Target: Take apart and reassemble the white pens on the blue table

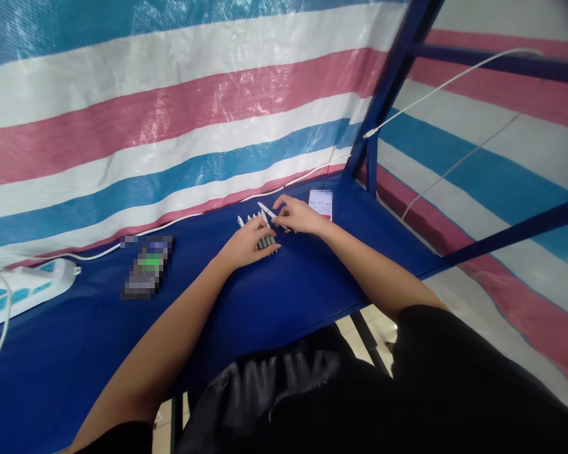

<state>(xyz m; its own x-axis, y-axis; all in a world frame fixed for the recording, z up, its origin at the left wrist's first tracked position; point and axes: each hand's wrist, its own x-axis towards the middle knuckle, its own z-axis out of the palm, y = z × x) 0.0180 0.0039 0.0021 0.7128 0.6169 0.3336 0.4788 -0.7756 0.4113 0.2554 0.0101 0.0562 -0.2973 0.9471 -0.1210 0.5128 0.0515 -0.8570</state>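
Several white pens with grey grips (266, 242) lie side by side in a row on the blue table. My left hand (243, 244) is curled over that row, its thumb at the near end and its fingers across the top, gripping the pens together. Just to the right, my right hand (297, 215) pinches a single white pen (265, 209), tilted, at the far right of the row. My fingers partly hide the pens, so some of their length cannot be seen.
A dark phone (147, 267) lies left of my hands, and a phone with a pale screen (320, 203) lies beyond my right hand. A white power strip (33, 290) sits far left. White cable runs along the back edge by the striped sheet (170, 120). Blue frame bars (388, 88) stand right.
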